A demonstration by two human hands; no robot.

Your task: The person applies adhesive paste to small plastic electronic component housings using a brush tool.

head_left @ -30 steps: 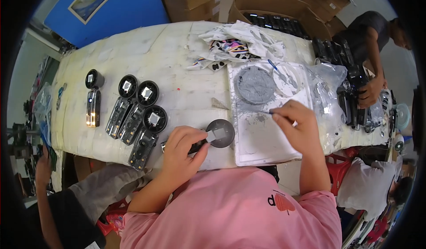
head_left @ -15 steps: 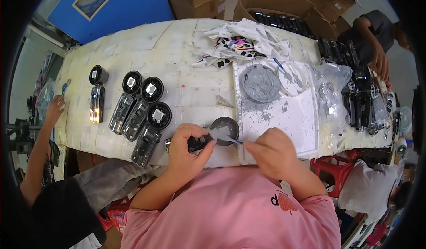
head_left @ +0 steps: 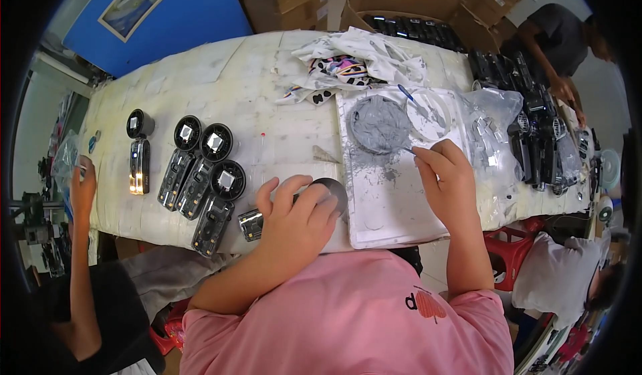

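Observation:
In front of me lies a black handheld device with a round head [head_left: 336, 194] and an elongated, partly see-through body [head_left: 251, 224]. My left hand [head_left: 299, 218] is curled over its middle, fingers bent around it and hiding that part. My right hand [head_left: 447, 178] pinches a thin blue-handled spatula [head_left: 408, 150] between thumb and fingers, at the near right edge of a round tub of grey paste [head_left: 380, 124]. The tub stands on a paste-smeared white tray [head_left: 374, 224]. The spatula's tip is too small to make out clearly.
Several similar devices [head_left: 194, 181] lie to the left, one with lit lamps [head_left: 139, 164] farther out. Beside the tub are a white ring [head_left: 431, 117] and another blue-handled tool [head_left: 405, 93]. Behind lies a crumpled cloth [head_left: 361, 57]. Bagged parts [head_left: 493, 131] lie right; co-workers sit at both sides.
My right hand has carried the spatula from the device's round head up and right to the paste tub. My left hand has turned palm down and moved right over the device.

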